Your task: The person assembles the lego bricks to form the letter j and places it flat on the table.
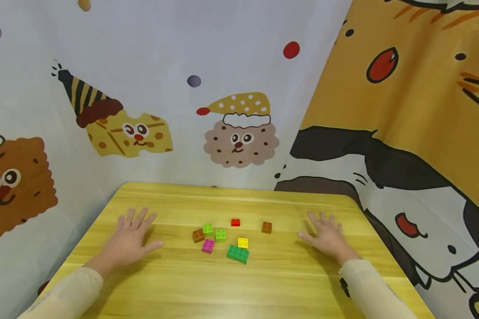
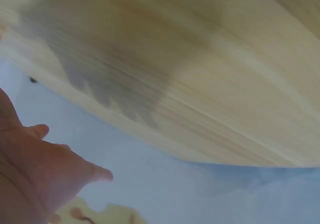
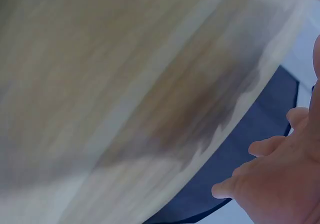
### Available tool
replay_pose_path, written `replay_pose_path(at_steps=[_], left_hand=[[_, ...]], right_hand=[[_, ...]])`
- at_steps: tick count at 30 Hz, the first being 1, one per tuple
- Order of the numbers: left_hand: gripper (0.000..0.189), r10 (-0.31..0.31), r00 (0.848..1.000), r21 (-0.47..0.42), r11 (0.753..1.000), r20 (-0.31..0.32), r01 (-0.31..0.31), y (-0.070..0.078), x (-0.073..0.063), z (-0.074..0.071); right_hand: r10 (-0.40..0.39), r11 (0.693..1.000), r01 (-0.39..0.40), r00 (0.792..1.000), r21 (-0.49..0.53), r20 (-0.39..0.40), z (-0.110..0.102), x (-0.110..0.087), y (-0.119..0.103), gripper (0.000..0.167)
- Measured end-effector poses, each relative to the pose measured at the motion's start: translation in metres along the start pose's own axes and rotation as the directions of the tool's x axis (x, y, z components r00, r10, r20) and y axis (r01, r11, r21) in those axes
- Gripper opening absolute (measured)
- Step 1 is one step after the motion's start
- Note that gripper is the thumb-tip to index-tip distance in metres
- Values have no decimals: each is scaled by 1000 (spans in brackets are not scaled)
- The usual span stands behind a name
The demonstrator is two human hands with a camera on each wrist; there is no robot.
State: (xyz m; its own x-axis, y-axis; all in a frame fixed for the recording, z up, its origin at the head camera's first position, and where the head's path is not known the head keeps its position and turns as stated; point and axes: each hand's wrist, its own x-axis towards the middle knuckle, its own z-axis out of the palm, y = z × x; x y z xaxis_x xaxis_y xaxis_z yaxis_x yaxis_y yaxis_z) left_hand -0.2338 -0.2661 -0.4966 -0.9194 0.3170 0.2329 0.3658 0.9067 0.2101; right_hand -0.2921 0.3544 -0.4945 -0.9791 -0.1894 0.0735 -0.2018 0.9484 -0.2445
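Both hands are held with fingers spread and nothing in them. My left hand (image 1: 127, 241) is over the left part of the wooden table, and my right hand (image 1: 327, 238) over the right part. Between them lie small toy building bricks: a brown brick (image 1: 198, 235), two lime green bricks (image 1: 208, 229) (image 1: 221, 235), a magenta brick (image 1: 208, 246), a yellow brick (image 1: 242, 243), a longer green brick (image 1: 237, 254) and a red brick (image 1: 235, 222). Another brown brick (image 1: 267, 227) sits apart, closest to the right hand. In the wrist views each hand casts a shadow on the tabletop.
The yellow wood-grain table (image 1: 175, 288) has rounded far corners. White cloth with cartoon prints (image 1: 155, 66) hangs behind it. On the right, an orange printed cloth (image 1: 423, 119) runs close along the table's edge.
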Motion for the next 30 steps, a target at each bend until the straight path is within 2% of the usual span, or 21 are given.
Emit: replay_pose_path(at_steps=[4, 7, 10, 14, 16, 18, 22, 24, 27, 30], left_hand=[[91, 105, 994, 25, 994, 11, -105, 34, 5, 5], [91, 217, 976, 40, 975, 18, -217, 66, 8, 8], [88, 331, 943, 27, 943, 43, -332, 96, 11, 12], [84, 466, 881, 19, 883, 79, -469, 128, 15, 21], [84, 515, 853, 22, 855, 80, -518, 142, 19, 26], [85, 547, 834, 28, 834, 76, -550, 154, 24, 31], [88, 566, 817, 53, 817, 108, -574, 171, 32, 39], [89, 563, 815, 61, 816, 137, -574, 176, 34, 43], [90, 554, 816, 77, 817, 166, -571, 179, 34, 49], [92, 543, 825, 87, 824, 158, -560, 178, 33, 54]], right_hand=[[-50, 996, 50, 999, 72, -5, -2, 2, -21, 93], [-103, 985, 103, 995, 136, -13, -2, 6, -45, 89], [-148, 970, 149, 989, 194, -21, -1, 8, -76, 79], [-273, 938, 272, 962, 213, -27, 7, 9, -116, 61], [-355, 915, 351, 935, 199, -17, 13, 10, -131, 53], [-433, 884, 426, 901, 191, -6, 19, 12, -144, 46], [-551, 828, 543, 835, 140, 22, 31, 15, -160, 34], [-581, 810, 575, 813, 114, 33, 35, 15, -164, 31], [-585, 809, 579, 809, 101, 47, 41, 15, -166, 31], [-561, 825, 554, 827, 114, 40, 43, 16, -167, 31]])
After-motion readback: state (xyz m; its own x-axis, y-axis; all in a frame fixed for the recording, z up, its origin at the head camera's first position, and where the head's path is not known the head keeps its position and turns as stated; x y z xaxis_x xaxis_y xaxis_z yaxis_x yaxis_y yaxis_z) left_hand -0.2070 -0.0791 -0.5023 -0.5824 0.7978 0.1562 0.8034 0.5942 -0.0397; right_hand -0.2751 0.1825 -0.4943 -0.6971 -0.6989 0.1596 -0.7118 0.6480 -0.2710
